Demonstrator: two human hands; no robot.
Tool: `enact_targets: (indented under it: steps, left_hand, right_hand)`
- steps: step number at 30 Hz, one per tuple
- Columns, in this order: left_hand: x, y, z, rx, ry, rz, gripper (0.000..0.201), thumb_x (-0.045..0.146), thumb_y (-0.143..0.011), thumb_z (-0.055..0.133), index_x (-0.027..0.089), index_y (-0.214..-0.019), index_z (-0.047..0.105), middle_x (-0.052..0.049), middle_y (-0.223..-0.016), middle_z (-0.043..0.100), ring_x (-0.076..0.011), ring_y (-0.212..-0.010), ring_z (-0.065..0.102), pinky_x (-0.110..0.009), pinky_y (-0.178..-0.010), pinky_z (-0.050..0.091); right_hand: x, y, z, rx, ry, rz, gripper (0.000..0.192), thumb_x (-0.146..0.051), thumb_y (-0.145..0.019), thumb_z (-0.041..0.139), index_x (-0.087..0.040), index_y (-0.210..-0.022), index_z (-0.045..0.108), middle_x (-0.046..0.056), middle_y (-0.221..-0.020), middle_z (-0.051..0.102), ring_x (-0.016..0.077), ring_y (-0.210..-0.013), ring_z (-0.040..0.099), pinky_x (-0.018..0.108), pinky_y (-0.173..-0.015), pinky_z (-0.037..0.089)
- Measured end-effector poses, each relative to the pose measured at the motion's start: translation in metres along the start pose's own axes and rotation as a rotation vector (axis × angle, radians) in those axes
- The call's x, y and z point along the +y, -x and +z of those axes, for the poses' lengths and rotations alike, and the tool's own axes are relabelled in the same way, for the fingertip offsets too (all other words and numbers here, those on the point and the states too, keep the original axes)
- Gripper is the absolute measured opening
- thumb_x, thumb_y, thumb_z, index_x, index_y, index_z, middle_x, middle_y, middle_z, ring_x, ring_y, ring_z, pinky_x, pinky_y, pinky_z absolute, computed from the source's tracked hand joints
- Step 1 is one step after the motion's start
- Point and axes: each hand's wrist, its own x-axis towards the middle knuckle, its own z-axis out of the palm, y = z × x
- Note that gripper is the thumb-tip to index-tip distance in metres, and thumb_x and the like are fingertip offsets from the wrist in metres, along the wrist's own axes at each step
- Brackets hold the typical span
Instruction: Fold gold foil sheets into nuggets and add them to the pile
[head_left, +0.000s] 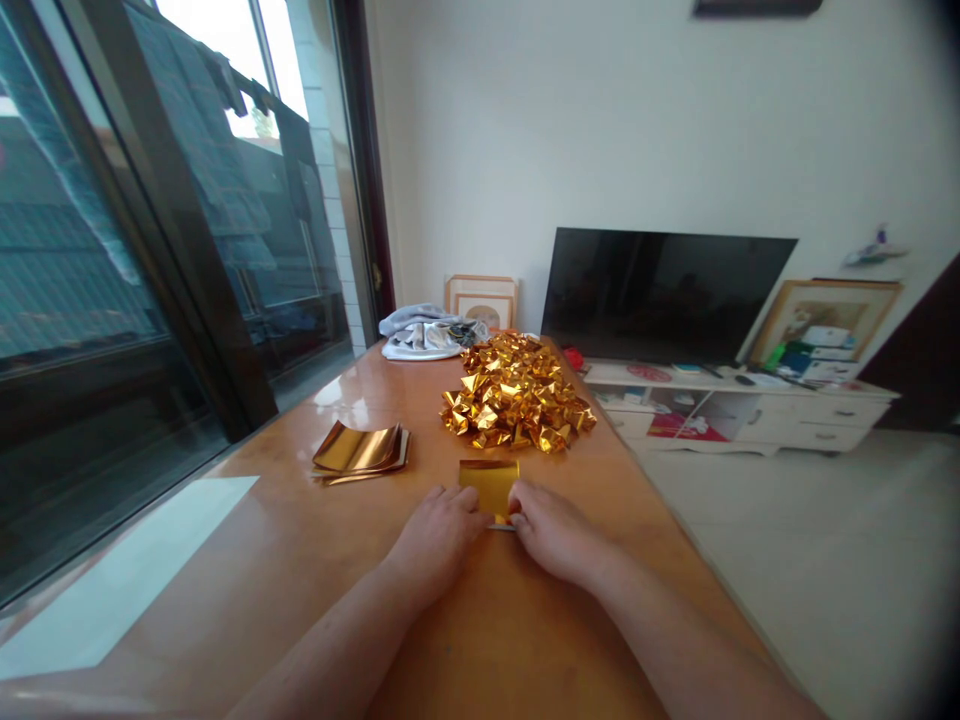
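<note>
On the long wooden table (300, 560), a heap of folded gold pieces (516, 392) sits clear of the flat foil stack (360, 452), while the left hand (439, 540) and right hand (555, 532) pinch one gold foil sheet (490, 482) by its near edge, pressing it flat.

Sheet (490, 484): on the table (300, 560), near middle, both hands at its near edge.
Left hand (439, 540): left of right hand (555, 535).
Stack (360, 452): left of sheet.
Pile (514, 393): behind sheet.
Cloth (424, 333): far end, behind pile.
</note>
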Motion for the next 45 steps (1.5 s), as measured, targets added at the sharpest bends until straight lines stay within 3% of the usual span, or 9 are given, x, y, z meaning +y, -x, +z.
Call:
enact_targets:
  steps: [10, 13, 15, 18, 23, 30, 35, 42, 45]
  left_hand:
    - [0.003, 0.003, -0.005, -0.026, -0.044, 0.035, 0.023, 0.02, -0.093, 0.052, 0.028, -0.106, 0.069, -0.006, -0.091, 0.059, -0.0217, -0.085, 0.055, -0.036, -0.075, 0.034]
    - [0.002, 0.003, -0.005, -0.021, -0.059, 0.033, 0.023, 0.022, -0.093, 0.051, 0.028, -0.107, 0.069, -0.006, -0.092, 0.059, -0.0221, -0.085, 0.055, -0.037, -0.074, 0.033]
    - [0.002, 0.004, -0.004, -0.024, -0.057, 0.043, 0.024, 0.023, -0.093, 0.052, 0.029, -0.109, 0.068, -0.006, -0.093, 0.059, -0.0223, -0.085, 0.056, -0.036, -0.073, 0.033]
    - [0.001, 0.004, -0.003, -0.015, -0.047, 0.055, 0.027, 0.023, -0.093, 0.052, 0.029, -0.114, 0.067, -0.006, -0.095, 0.06, -0.0227, -0.087, 0.056, -0.037, -0.074, 0.032]
    - [0.002, 0.005, -0.004, -0.007, -0.043, 0.041, 0.026, 0.025, -0.094, 0.05, 0.029, -0.112, 0.068, -0.007, -0.095, 0.06, -0.0233, -0.089, 0.056, -0.037, -0.074, 0.032]
    - [0.005, 0.006, -0.011, -0.029, -0.002, 0.029, 0.028, 0.026, -0.097, 0.044, 0.028, -0.108, 0.069, -0.006, -0.096, 0.06, -0.022, -0.089, 0.056, -0.036, -0.077, 0.034]
    - [0.007, 0.006, -0.011, -0.028, 0.008, 0.01, 0.029, 0.03, -0.098, 0.042, 0.027, -0.108, 0.07, -0.007, -0.095, 0.061, -0.0216, -0.087, 0.055, -0.036, -0.078, 0.034]
    - [0.007, 0.006, -0.011, -0.022, -0.006, 0.018, 0.027, 0.027, -0.097, 0.044, 0.027, -0.106, 0.069, -0.007, -0.093, 0.061, -0.0225, -0.087, 0.055, -0.037, -0.078, 0.034]
    - [0.008, 0.006, -0.01, -0.023, 0.002, 0.018, 0.029, 0.026, -0.097, 0.043, 0.028, -0.109, 0.069, -0.007, -0.093, 0.06, -0.0223, -0.087, 0.055, -0.036, -0.078, 0.034]
  right_hand:
    - [0.008, -0.001, -0.014, -0.031, 0.057, 0.059, 0.015, -0.021, -0.092, 0.049, -0.019, -0.096, 0.063, 0.006, -0.097, 0.069, 0.0176, -0.086, 0.06, 0.025, -0.069, 0.035]
    - [0.0, 0.007, -0.023, -0.039, 0.159, 0.015, 0.032, -0.02, -0.094, 0.043, -0.019, -0.118, 0.064, 0.011, -0.106, 0.071, 0.0217, -0.097, 0.063, 0.029, -0.079, 0.039]
    - [-0.011, 0.016, -0.026, -0.089, 0.214, -0.027, 0.049, -0.021, -0.093, 0.043, -0.019, -0.142, 0.05, 0.013, -0.111, 0.072, 0.0245, -0.1, 0.065, 0.031, -0.082, 0.042]
    - [-0.029, 0.03, -0.022, -0.193, 0.298, -0.075, 0.063, -0.017, -0.09, 0.043, -0.022, -0.152, 0.037, 0.015, -0.111, 0.073, 0.0275, -0.094, 0.069, 0.034, -0.078, 0.045]
    - [-0.043, 0.038, -0.014, -0.262, 0.393, -0.084, 0.06, -0.013, -0.087, 0.042, -0.015, -0.148, 0.044, 0.019, -0.103, 0.074, 0.0303, -0.087, 0.071, 0.035, -0.071, 0.047]
    - [-0.038, 0.04, -0.026, -0.302, 0.441, -0.028, 0.058, -0.015, -0.086, 0.045, -0.016, -0.143, 0.052, 0.019, -0.103, 0.074, 0.0326, -0.088, 0.071, 0.038, -0.07, 0.049]
    - [-0.033, 0.04, -0.03, -0.298, 0.414, 0.003, 0.043, -0.018, -0.087, 0.048, -0.017, -0.126, 0.066, 0.02, -0.098, 0.075, 0.0332, -0.085, 0.071, 0.038, -0.07, 0.049]
    - [-0.031, 0.035, -0.037, -0.274, 0.408, 0.065, 0.031, -0.018, -0.084, 0.049, -0.017, -0.102, 0.075, 0.019, -0.092, 0.075, 0.0335, -0.083, 0.071, 0.039, -0.069, 0.048]
    - [-0.032, 0.033, -0.038, -0.213, 0.395, 0.076, 0.038, -0.018, -0.088, 0.045, -0.018, -0.116, 0.07, 0.019, -0.093, 0.075, 0.0318, -0.083, 0.071, 0.038, -0.071, 0.048]
